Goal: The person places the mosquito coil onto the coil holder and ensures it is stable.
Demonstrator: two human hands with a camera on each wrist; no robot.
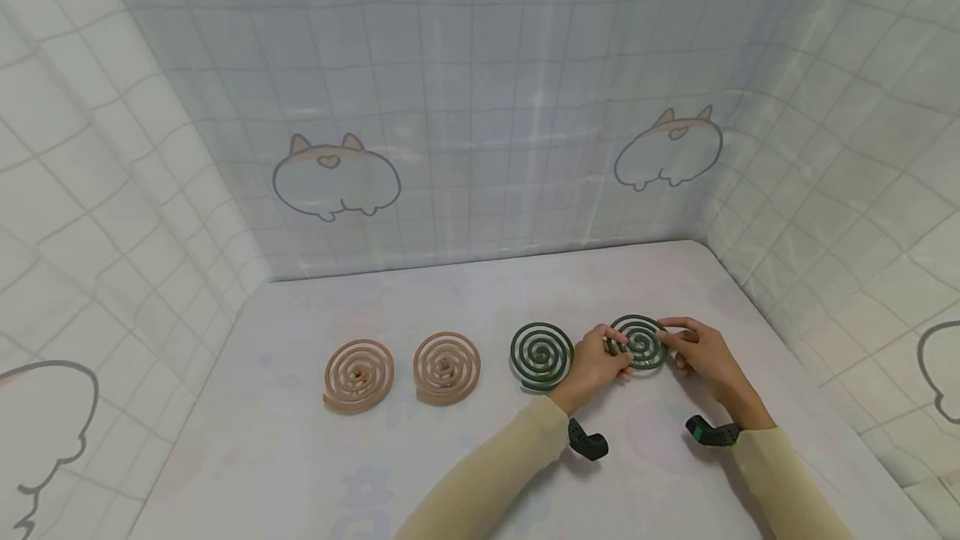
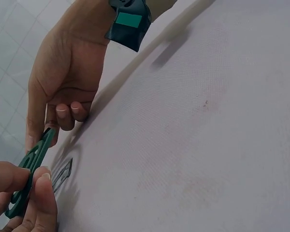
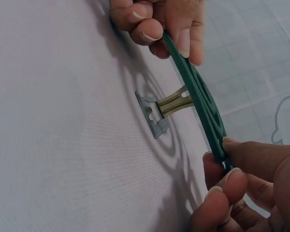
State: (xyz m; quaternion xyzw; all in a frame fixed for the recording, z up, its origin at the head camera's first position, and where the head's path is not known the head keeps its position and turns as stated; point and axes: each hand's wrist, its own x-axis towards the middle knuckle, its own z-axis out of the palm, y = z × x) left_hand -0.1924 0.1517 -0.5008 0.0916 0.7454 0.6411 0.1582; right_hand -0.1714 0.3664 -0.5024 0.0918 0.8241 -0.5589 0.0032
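At the right of the row, both hands are at a green mosquito coil (image 3: 199,99). My left hand (image 1: 595,367) pinches its left rim between thumb and fingers. On the opposite rim, my right hand (image 1: 703,359) pinches it with thumb and fingers. Under the coil's middle, a small metal stand (image 3: 176,104) rises from the table, its base on the cloth. The coil is held above the surface and casts a spiral shadow. A second green coil (image 1: 540,355) lies just left of my left hand, partly close to the wrist.
Two tan coils (image 1: 388,377) sit farther left, with something small showing at their centres. Patterned, tile-print walls enclose the pale table (image 1: 285,457) at the back and both sides. A black wrist device (image 1: 588,442) is worn on each arm.
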